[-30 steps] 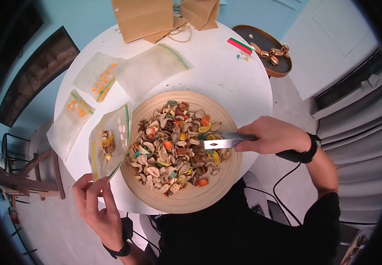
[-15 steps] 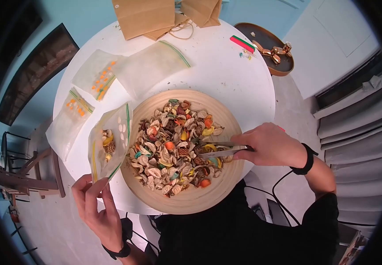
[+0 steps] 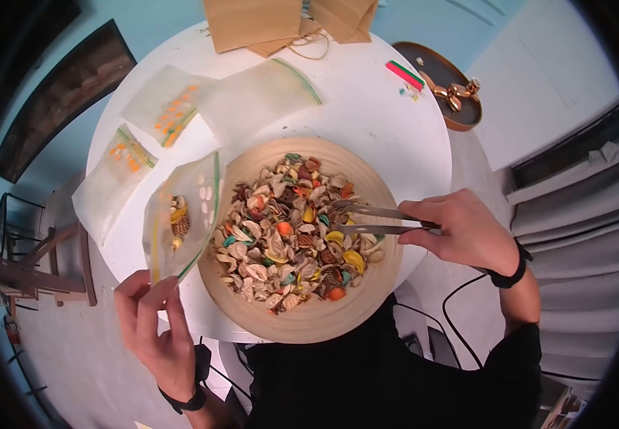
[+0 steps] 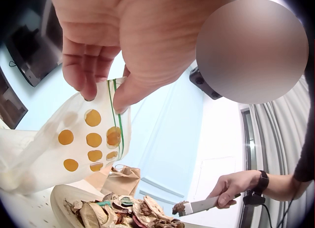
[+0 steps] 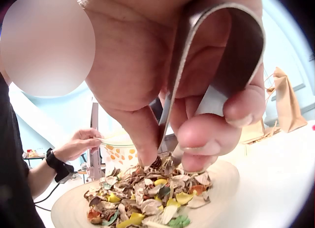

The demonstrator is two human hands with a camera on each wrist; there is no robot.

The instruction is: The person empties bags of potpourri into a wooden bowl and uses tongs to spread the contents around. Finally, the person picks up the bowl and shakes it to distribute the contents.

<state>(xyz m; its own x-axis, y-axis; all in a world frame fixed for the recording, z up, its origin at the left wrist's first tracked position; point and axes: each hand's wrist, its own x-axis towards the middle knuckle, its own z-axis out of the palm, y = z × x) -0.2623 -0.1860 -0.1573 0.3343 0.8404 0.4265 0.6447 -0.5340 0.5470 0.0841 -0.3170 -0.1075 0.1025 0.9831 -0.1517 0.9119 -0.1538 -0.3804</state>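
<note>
At the left of the head view, my left hand (image 3: 158, 332) pinches the edge of a clear zip bag (image 3: 158, 236) that holds a small cone and yellow and pale pieces. Orange dots mark this bag (image 4: 47, 161) in the left wrist view. My right hand (image 3: 463, 232) grips metal tongs (image 3: 381, 211) over the right side of a wooden bowl (image 3: 238, 318) of mixed dried petals (image 3: 259, 272). A brown piece (image 4: 180, 207) shows at the tong tips in the left wrist view; from above it is hard to make out.
Three more zip bags (image 3: 259, 96) lie on the white table (image 3: 388, 150), left of and behind the bowl. Brown paper bags (image 3: 252, 25) stand at the back. A red and green object (image 3: 404, 74) lies at the back right, near a dark tray (image 3: 470, 112) with a copper-coloured figure.
My right hand has moved a little to the right with the tongs, whose arms look wider apart. The head view has shifted. My left hand keeps its pinch on the bag.
</note>
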